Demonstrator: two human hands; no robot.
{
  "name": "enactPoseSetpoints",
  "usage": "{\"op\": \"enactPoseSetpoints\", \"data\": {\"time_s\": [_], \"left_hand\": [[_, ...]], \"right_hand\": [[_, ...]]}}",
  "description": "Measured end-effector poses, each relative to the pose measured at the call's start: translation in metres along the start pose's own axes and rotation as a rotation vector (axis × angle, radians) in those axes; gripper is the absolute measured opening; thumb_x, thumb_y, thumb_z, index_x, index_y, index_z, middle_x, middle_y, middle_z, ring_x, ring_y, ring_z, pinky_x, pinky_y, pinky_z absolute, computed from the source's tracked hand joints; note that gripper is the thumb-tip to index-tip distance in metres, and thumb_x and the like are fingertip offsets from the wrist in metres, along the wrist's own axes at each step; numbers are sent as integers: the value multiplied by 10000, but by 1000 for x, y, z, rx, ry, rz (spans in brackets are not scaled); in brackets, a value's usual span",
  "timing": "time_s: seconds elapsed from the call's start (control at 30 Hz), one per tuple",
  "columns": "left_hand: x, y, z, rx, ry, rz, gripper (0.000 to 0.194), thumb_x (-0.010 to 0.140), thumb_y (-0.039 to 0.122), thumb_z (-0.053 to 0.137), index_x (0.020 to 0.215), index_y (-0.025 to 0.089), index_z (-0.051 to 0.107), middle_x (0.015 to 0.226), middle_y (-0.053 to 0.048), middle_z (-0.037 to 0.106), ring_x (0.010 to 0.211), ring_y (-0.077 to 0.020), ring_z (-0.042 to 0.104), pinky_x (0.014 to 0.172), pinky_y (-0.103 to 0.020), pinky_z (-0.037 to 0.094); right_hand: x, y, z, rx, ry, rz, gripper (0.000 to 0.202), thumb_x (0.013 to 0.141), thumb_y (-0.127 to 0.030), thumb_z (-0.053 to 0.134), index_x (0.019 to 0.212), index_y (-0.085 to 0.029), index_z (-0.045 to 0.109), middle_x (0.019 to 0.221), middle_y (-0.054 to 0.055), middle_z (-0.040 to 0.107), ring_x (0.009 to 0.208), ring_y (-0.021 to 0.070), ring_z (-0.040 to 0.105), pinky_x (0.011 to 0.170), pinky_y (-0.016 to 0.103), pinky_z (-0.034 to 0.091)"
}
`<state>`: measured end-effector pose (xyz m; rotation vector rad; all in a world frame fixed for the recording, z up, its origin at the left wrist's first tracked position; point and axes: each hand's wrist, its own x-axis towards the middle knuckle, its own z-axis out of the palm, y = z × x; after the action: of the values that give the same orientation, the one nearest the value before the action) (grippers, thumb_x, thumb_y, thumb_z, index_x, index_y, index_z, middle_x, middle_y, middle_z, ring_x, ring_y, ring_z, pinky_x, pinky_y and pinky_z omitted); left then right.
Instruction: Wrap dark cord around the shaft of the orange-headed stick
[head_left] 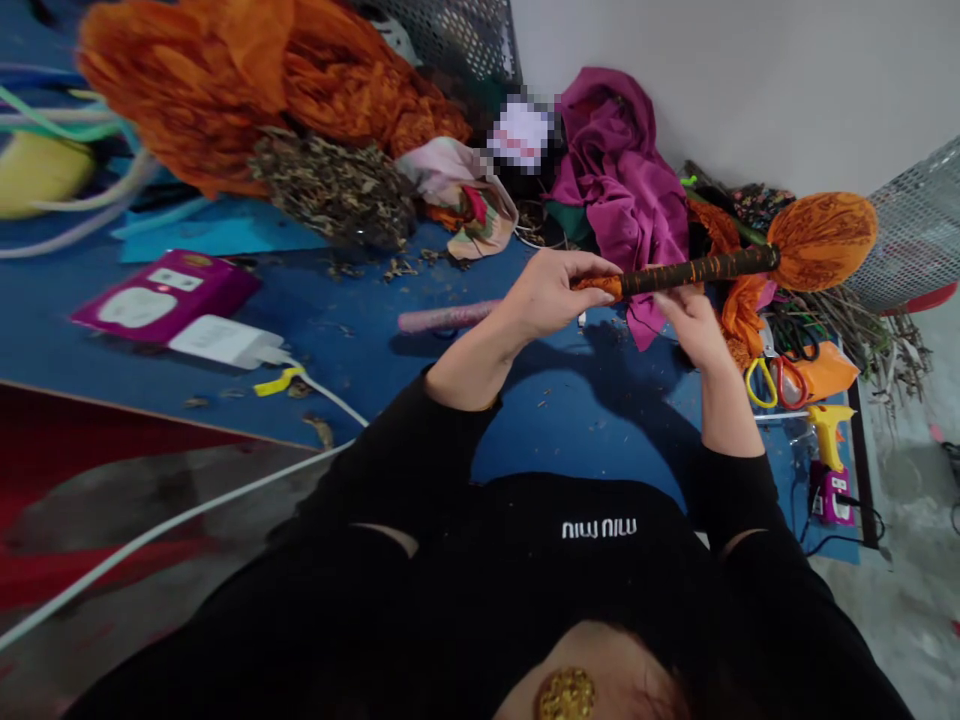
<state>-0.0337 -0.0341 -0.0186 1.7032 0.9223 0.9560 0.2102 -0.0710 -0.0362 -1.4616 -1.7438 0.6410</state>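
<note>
A wrapped stick (697,272), dark with orange streaks, slants up slightly to the right and ends in a rounded orange cloth head (825,240). My left hand (555,290) pinches its orange left end between thumb and fingers. Just below the stick's middle, my right hand (694,320) has its fingertips at the underside, partly hidden. Behind the stick lies a magenta cloth (630,180). A pink tube-like item (450,317) rests on the blue table (540,410) beside my left wrist.
Orange fabric (262,90) and dried plant matter (337,190) are heaped at the back left. A purple power box (169,295) with a white charger (225,340) sits left. Scissors (763,383), a yellow glue gun (830,430) and twigs (889,340) lie right.
</note>
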Motion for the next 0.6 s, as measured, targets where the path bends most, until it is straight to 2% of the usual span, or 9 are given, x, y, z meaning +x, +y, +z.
{"op": "enactPoseSetpoints", "data": {"time_s": [0.03,0.1,0.2,0.3,0.4,0.43,0.5,0.53,0.6], "left_hand": [[1,-1,1,-14,4,-4,364,748,214,759,1094,150,851,1027,-61,847,952,-207,770,934,-326,609],[3,-3,2,-35,12,-9,370,743,199,747,1094,141,850,1048,-67,848,957,-206,770,946,-324,604],[5,-3,2,-24,29,-10,373,757,191,732,1106,124,846,1080,-84,847,975,-216,771,962,-331,600],[7,-4,3,4,30,-19,375,772,195,727,1120,115,843,1096,-93,849,994,-229,775,974,-343,600],[8,-7,7,56,26,-41,379,794,205,707,1145,149,838,1105,-75,854,1018,-236,780,979,-355,601],[8,-8,9,84,23,-45,380,804,210,700,1155,162,836,1104,-69,856,1026,-238,780,979,-357,600],[6,-6,14,163,14,-51,384,818,224,705,1180,188,828,1122,-62,856,1053,-243,779,988,-360,591],[5,-4,16,211,10,-57,388,829,233,709,1198,200,822,1145,-60,854,1072,-248,777,995,-366,585],[1,2,20,305,8,-79,401,857,240,701,1244,223,805,1207,-58,842,1126,-263,768,1011,-384,570]], "right_hand": [[-2,-8,13,131,-44,-9,364,937,-547,637,1051,-214,729,1088,81,790,1084,238,728,1036,399,581],[-8,-22,30,254,-94,3,368,909,-580,675,959,-218,717,954,48,769,936,206,723,918,362,602],[-18,-37,38,161,42,-41,401,981,-589,601,819,-228,668,760,1,665,715,153,613,759,330,561],[-25,-48,37,67,250,-244,388,1028,-549,572,815,-240,671,865,27,675,883,174,645,901,369,564],[-27,-53,41,257,239,-342,340,1050,-499,566,847,-248,671,983,46,710,1091,192,695,1004,393,561],[-27,-52,43,355,208,-332,343,1053,-504,562,847,-249,659,928,33,698,1030,181,713,973,385,570],[-27,-50,49,516,186,-250,377,1039,-564,569,839,-249,626,740,-20,603,719,132,659,767,325,566],[-26,-48,51,559,203,-189,404,1019,-606,582,832,-249,609,674,-45,539,581,104,557,642,292,511],[-27,-48,54,573,275,-82,443,971,-661,628,820,-247,592,628,-69,458,486,72,368,503,258,347]]}}
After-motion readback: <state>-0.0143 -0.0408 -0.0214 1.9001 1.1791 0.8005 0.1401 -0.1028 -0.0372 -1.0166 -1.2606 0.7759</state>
